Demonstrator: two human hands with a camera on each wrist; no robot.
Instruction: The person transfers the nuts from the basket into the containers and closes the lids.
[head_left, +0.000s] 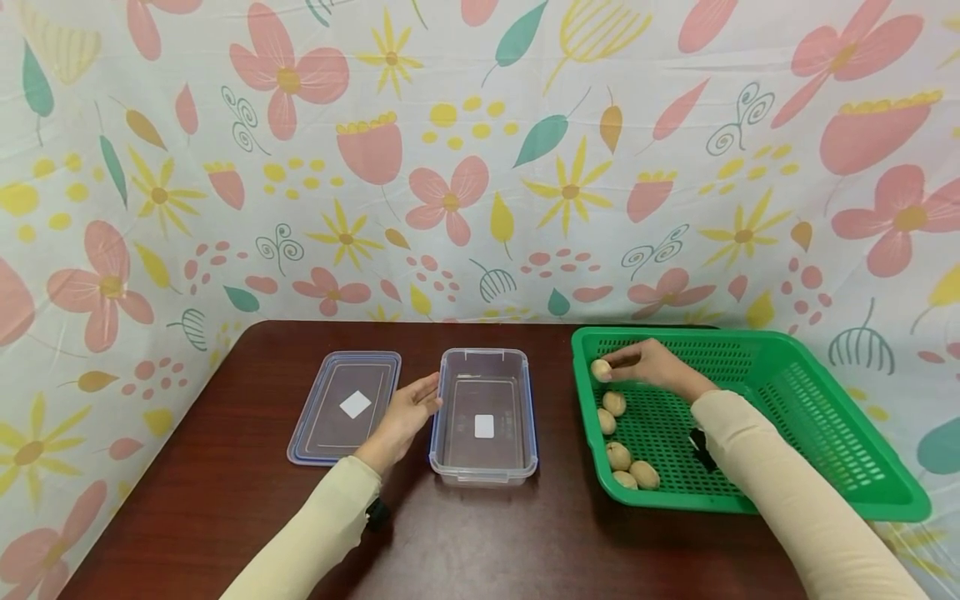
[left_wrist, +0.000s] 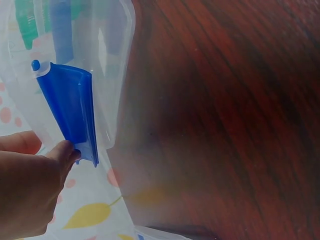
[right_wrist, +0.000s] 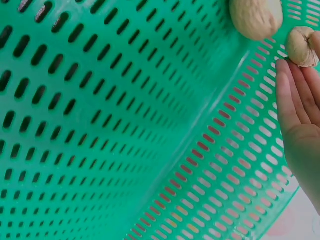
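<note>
My right hand [head_left: 651, 367] pinches a walnut [head_left: 601, 370] between thumb and fingertips, over the left end of the green basket [head_left: 757, 502]. In the right wrist view, the held walnut [right_wrist: 301, 46] is partly cut off at the right edge. Several other walnuts [head_left: 618, 456] lie along the basket's left side. A clear plastic container [head_left: 483, 477] stands uncovered at the middle of the table, a white label on its floor. Against its left side rests my left hand [head_left: 407, 410], fingers fairly straight. The left wrist view shows the thumb touching a blue side latch [left_wrist: 70, 107].
Left of the container, a clear lid [head_left: 322, 433] with a blue edge and a white diamond label lies flat on the dark wooden table [head_left: 225, 492]. A flower-patterned sheet [head_left: 480, 167] hangs behind the table's back edge.
</note>
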